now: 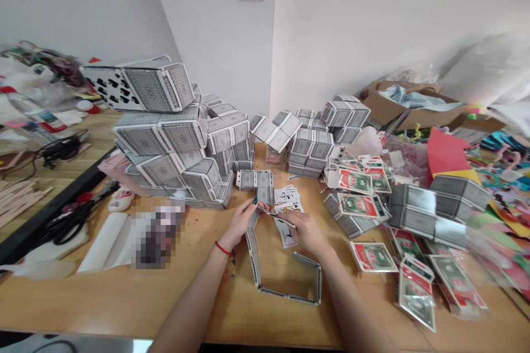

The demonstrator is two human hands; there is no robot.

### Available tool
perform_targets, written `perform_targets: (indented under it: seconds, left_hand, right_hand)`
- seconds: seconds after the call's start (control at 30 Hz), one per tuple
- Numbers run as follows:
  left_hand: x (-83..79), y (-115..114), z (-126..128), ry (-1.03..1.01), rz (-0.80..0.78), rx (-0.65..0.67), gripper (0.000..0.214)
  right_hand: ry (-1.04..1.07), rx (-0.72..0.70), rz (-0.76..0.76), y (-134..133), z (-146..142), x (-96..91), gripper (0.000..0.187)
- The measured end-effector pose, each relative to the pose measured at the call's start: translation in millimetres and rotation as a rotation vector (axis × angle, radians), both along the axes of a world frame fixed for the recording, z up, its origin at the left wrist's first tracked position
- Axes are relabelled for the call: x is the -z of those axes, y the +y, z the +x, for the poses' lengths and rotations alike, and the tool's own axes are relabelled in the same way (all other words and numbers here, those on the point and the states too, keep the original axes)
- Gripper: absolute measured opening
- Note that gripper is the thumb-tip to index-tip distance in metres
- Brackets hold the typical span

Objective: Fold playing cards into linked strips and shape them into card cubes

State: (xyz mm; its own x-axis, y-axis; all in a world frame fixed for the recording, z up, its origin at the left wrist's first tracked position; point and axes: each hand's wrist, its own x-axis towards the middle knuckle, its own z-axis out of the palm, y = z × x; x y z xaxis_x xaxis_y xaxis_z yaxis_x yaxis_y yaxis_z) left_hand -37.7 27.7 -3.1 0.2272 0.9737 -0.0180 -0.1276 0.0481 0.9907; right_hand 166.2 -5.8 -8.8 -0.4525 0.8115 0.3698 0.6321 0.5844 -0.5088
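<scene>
A strip of joined playing cards stands on edge on the table, bent into an open loop between my forearms. My left hand, with a red cord at the wrist, pinches the strip's far end. Opposite it, my right hand is closed on a playing card whose left edge meets my left fingertips; whether it is fixed to the strip I cannot tell. Face-up loose cards lie just beyond and partly under my right hand. Behind my left fingers sits a small folded card piece, grey backs showing.
Stacked card blocks rise at the left, with more card blocks at the back. Red-and-green card boxes spread over the right side. Black scissors and a white paper roll lie left. A cardboard box stands back right.
</scene>
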Motion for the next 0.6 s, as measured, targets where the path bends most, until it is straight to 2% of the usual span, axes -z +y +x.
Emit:
perform_targets:
  seconds: [0.23, 0.43, 0.6]
  left_hand:
    - [-4.5, -0.2, 1.3, -0.018, -0.026, -0.009, 0.027]
    - [-5.6, -1.3, 4.5, -0.030, -0.053, -0.002, 0.027]
    - [-2.6, -1.2, 5.0, -0.030, -0.049, -0.008, 0.027]
  right_hand:
    - [0.020, 0.025, -0.020, 0.1, -0.3, -2.5, 0.049]
    - [0.063, 0.039, -0.056, 1.1, -2.5, 0.0, 0.040]
    - [-0.005, 0.107, -0.114, -0.3, -7.1, 3.4, 0.030]
